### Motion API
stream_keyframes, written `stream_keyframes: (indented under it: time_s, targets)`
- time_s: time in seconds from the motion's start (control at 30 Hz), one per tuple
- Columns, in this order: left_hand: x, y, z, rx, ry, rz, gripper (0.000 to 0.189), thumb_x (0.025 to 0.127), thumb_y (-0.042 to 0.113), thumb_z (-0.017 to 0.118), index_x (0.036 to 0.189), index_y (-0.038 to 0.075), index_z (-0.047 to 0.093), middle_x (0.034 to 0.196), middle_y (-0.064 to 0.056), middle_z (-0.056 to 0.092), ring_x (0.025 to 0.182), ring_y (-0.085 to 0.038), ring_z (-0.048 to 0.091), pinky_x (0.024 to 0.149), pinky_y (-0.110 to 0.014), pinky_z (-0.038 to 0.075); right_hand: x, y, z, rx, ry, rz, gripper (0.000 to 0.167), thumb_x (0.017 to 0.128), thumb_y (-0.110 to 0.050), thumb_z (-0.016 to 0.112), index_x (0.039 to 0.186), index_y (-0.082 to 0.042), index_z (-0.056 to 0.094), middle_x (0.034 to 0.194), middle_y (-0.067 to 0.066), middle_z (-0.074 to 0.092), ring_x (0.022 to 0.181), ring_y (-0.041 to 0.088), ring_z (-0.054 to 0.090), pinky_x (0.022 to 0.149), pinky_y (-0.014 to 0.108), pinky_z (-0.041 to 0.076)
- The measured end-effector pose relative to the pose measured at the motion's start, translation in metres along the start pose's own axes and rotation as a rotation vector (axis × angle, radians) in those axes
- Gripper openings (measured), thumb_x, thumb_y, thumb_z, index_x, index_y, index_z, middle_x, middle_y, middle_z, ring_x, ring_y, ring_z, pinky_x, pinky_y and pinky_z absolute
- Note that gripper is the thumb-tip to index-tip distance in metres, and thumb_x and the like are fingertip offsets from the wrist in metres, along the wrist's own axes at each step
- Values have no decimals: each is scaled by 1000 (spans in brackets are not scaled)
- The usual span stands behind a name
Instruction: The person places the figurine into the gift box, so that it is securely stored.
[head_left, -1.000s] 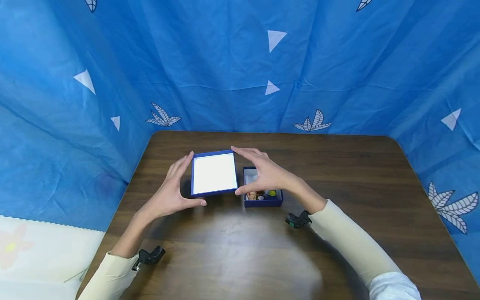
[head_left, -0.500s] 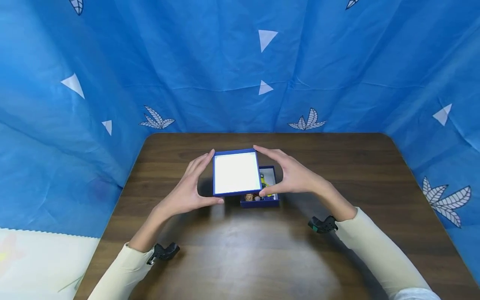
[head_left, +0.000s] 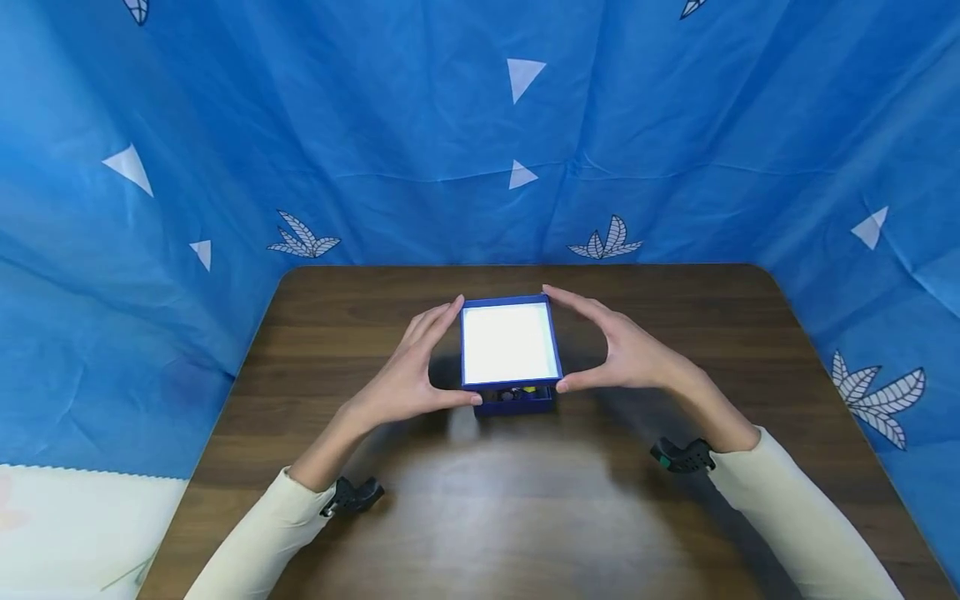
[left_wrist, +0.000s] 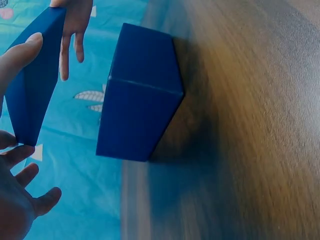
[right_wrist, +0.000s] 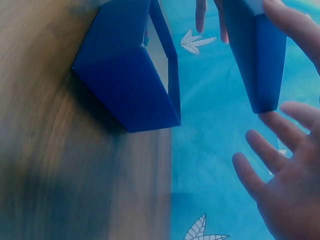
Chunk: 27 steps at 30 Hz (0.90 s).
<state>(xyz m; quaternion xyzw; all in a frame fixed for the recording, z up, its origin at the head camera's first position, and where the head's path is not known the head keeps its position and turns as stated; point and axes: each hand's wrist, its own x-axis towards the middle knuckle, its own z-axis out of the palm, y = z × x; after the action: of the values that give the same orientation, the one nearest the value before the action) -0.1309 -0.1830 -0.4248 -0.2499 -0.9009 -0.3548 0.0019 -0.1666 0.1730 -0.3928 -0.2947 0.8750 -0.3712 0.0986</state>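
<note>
A square lid (head_left: 510,343), bright white on top with blue edges, is held level above a blue box (head_left: 516,407). My left hand (head_left: 408,375) grips the lid's left side, thumb at the near corner and fingers at the far one. On the opposite side, my right hand (head_left: 630,346) holds the lid's right corners the same way. Small items, one yellow, show through the gap at the box's front; the lid hides the others. Both wrist views show a gap between the lid (left_wrist: 42,75) and the box (right_wrist: 117,75) standing on the table.
The wooden table (head_left: 480,517) extends around the box on all sides. A blue curtain (head_left: 420,125) with white leaf and triangle prints hangs behind the table and along both sides. White cloth (head_left: 82,533) lies at the lower left. Black wrist devices (head_left: 358,496) are worn on both arms.
Both hands have carried the lid rightward, from beside the open box to over it. The box's contents, visible before, are now mostly covered in the head view.
</note>
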Motion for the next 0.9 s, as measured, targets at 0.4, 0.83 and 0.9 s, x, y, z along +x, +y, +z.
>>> stream_keyframes:
  time_s: [0.4, 0.83, 0.9]
  targets:
    - [3, 2, -2, -11, -24, 1, 122, 82, 42, 95, 173, 41, 14, 178, 0, 29, 165, -29, 21, 124, -74, 33, -8, 6, 7, 160, 5, -104, 104, 78, -25, 98, 166, -31, 42, 176, -2, 34, 148, 26, 53, 119, 66, 46]
    - [5, 5, 1, -57, 30, -51, 94, 88, 49, 87, 167, 45, 34, 162, -4, 51, 151, -30, 47, 121, -69, 41, -7, 3, 21, 97, 147, -135, 88, 85, -18, 94, 162, -22, 50, 173, 5, 41, 139, 25, 60, 112, 49, 57]
    - [5, 6, 3, -78, 60, -44, 88, 89, 48, 87, 164, 42, 42, 156, -3, 57, 145, -29, 54, 119, -66, 44, -6, 3, 22, 103, 191, -138, 73, 90, -14, 89, 156, -23, 58, 168, 4, 49, 133, 22, 64, 110, 37, 58]
